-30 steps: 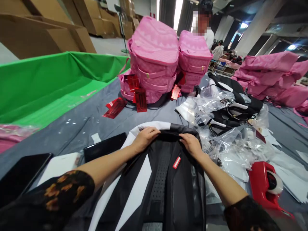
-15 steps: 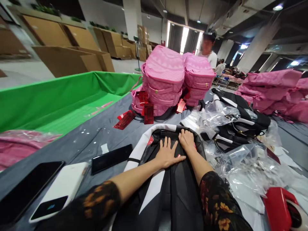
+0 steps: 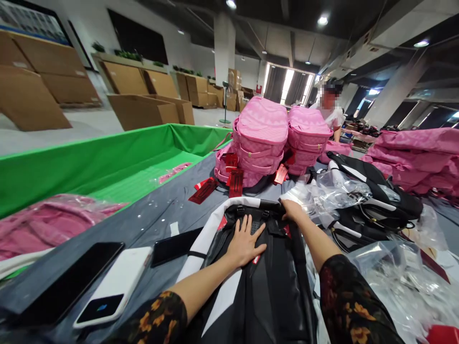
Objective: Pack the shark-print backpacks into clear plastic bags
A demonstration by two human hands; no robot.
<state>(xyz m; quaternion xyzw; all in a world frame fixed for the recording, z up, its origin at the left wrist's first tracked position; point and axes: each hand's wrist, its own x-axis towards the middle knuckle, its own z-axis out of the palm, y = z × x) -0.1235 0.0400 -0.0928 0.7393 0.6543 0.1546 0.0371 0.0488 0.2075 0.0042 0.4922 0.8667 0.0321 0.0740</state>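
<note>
At the near side of the bench [image 3: 154, 210], on gray cloth: black-and-white bag [image 3: 274, 291], strap side up, top end pointing away from the person. Left hand [image 3: 243, 247] flat on its upper back, fingers spread wide, nothing gripped. Right hand [image 3: 292, 211] at the bag's top right corner, fingers bent at the edge, tips partly hidden; cannot tell whether they pinch it. Both sleeves [image 3: 353, 298] dark, flowered.

Just left of the bag, a black phone [image 3: 175, 247]; next to it a white power bank [image 3: 120, 274], dark panel toward the person; outermost, a second phone [image 3: 75, 282]. Right of the bag, crumpled plastic [image 3: 390, 272]; beyond it, trimmed bags [image 3: 405, 200] piled up, more plastic over them.

Farther out, past the bag's top, two stacks of pink bags [image 3: 263, 119] side by side, red tags [image 3: 235, 184] at the front. Along the left, a green bin [image 3: 89, 160], pink bundle [image 3: 57, 227] under clear film inside. Behind the stacks, a co-worker [image 3: 335, 118] in white, leaning. Cartons [image 3: 134, 110] beyond the bin.
</note>
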